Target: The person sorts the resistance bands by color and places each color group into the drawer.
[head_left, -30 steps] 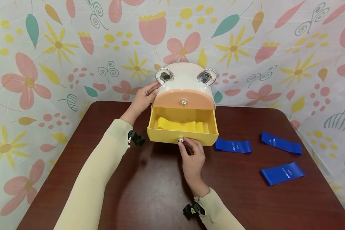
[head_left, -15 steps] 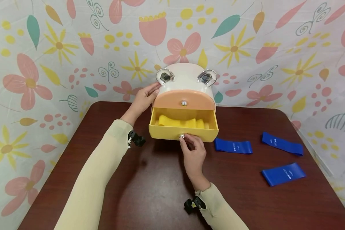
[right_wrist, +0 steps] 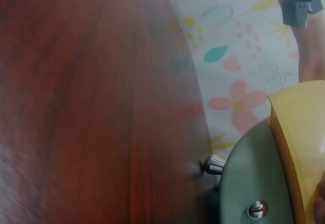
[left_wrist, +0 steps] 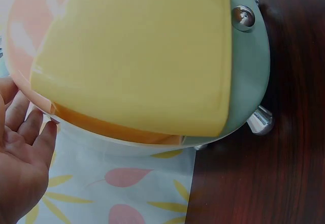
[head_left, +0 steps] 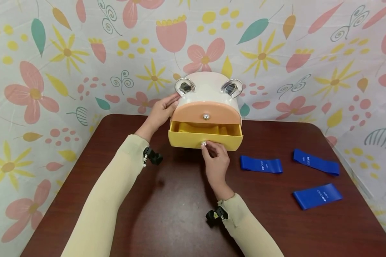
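Observation:
A small white storage box [head_left: 207,85] with silver-ringed eyes stands at the back of the table. Its upper orange drawer [head_left: 189,113] is closed, while the yellow drawer [head_left: 183,139] below is pulled partway out with a folded yellow band [head_left: 197,128] inside. My right hand [head_left: 217,166] pinches the yellow drawer's silver knob [head_left: 203,143] between thumb and fingers. Against the box's left side rests my left hand [head_left: 161,112], its fingers fairly straight along the wall. A green drawer [left_wrist: 249,66] with its own knob shows beneath the yellow one in the left wrist view.
To the right on the dark wooden table [head_left: 167,214] lie three blue bands: one near the box [head_left: 261,164], another blue band [head_left: 316,162] farther right, and a third blue band [head_left: 317,196] closer to the front. A flower-patterned cloth [head_left: 99,46] hangs right behind the table.
My right hand has pushed the yellow drawer farther into the box, so less of its inside shows. The left hand has stayed at the box's side.

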Demonstrator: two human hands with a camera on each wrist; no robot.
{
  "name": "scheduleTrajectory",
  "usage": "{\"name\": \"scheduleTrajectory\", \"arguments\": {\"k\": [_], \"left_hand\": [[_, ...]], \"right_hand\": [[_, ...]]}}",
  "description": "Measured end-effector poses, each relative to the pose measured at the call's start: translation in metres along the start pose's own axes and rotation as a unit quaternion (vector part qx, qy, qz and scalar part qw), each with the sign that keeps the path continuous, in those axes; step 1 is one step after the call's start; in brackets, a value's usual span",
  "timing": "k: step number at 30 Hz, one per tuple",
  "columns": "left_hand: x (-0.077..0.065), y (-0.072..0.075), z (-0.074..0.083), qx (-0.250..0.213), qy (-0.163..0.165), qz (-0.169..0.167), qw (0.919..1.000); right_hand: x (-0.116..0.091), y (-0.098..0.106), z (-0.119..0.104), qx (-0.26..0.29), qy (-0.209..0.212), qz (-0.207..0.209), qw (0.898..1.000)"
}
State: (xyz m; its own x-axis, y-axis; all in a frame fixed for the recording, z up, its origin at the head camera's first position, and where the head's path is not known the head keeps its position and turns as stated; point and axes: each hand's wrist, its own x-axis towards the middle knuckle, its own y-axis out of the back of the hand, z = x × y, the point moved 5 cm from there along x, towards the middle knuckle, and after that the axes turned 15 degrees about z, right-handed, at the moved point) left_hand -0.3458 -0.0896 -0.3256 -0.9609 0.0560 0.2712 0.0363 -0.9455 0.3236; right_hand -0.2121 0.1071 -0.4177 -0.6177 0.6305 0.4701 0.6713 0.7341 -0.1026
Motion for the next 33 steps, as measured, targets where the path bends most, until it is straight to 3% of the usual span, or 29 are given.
{"name": "scheduleTrajectory", "arguments": {"k": [9,33], "left_hand": [[0.000,0.000,0.000,-0.007,0.009,-0.002,0.9999],[0.001,0.000,-0.002,-0.027,0.023,0.002,0.9994]], "right_hand": [[0.011,-0.011,0.003,-0.011,-0.010,-0.021,1.000],[0.021,-0.019,0.009,-0.021,-0.003,-0.020,1.000]]}}
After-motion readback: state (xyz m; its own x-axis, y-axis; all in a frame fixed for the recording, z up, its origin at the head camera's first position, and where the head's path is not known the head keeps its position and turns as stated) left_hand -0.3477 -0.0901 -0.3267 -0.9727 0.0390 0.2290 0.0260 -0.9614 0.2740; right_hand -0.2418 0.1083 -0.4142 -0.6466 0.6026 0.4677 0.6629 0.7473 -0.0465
